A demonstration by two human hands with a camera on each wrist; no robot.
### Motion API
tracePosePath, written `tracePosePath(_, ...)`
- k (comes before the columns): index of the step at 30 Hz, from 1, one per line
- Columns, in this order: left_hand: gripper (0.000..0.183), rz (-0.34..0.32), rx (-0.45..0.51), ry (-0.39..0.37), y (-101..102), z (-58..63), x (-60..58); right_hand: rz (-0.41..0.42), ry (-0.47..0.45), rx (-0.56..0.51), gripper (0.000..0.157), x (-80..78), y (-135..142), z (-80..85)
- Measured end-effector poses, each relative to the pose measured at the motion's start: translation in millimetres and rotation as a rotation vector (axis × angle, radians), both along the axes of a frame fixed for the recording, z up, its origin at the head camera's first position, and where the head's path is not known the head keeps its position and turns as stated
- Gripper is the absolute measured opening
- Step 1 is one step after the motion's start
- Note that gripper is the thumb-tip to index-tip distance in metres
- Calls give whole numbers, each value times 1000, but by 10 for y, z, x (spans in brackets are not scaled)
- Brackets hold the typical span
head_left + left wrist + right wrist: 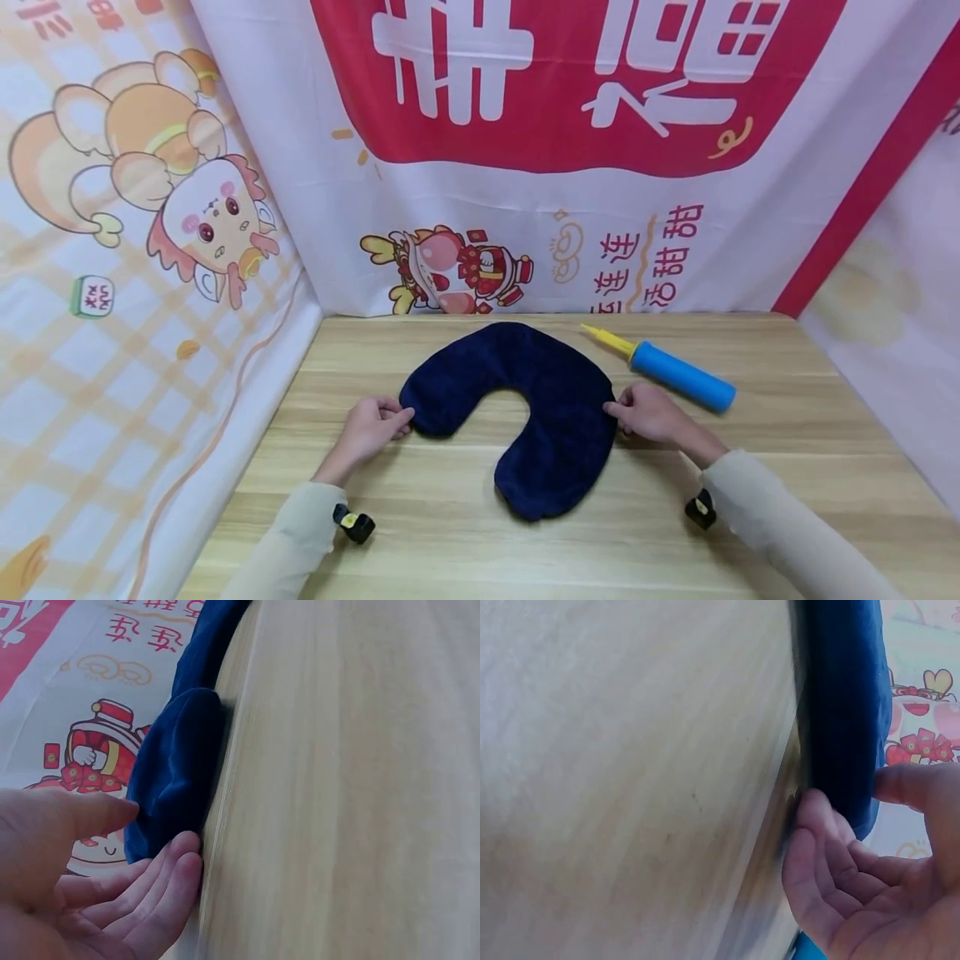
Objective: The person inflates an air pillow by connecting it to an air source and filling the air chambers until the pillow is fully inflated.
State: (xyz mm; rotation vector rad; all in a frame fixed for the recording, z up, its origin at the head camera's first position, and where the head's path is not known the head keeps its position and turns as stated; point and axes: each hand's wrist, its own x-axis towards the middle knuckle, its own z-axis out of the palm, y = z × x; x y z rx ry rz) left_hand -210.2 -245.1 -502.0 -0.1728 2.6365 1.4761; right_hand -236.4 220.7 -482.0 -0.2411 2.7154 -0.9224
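Observation:
A dark navy U-shaped neck pillow (566, 400) lies flat on the wooden table, its opening facing down and to the left in the head view. My left hand (371, 429) pinches the tip of its left end. On the outer right edge, my right hand (652, 412) grips the fabric between thumb and fingers. The left wrist view has the thumb on top of the pillow (176, 765) and the other fingers at its underside. A similar hold on the pillow (844, 705) appears in the right wrist view, with the fingertips low beside the table surface.
Behind the right hand lies a blue hand pump (682, 375) with a yellow nozzle, on the wooden table (420, 533). Printed cloth (300, 150) hangs along the back and both sides of the table. Each wrist wears a small black camera.

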Motion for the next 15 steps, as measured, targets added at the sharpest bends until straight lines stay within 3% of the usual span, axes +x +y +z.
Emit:
tracePosePath(5, 26, 15, 7, 20, 77, -1, -155, -35, 35, -9, 36, 108, 6, 7)
tracePosePath(10, 28, 31, 71, 24, 75, 2, -361, -31, 136, 37, 42, 350, -152, 76)
tracePosePath(15, 38, 8, 161, -18, 115, -8, -561, -12, 109, 67, 48, 587, -264, 119)
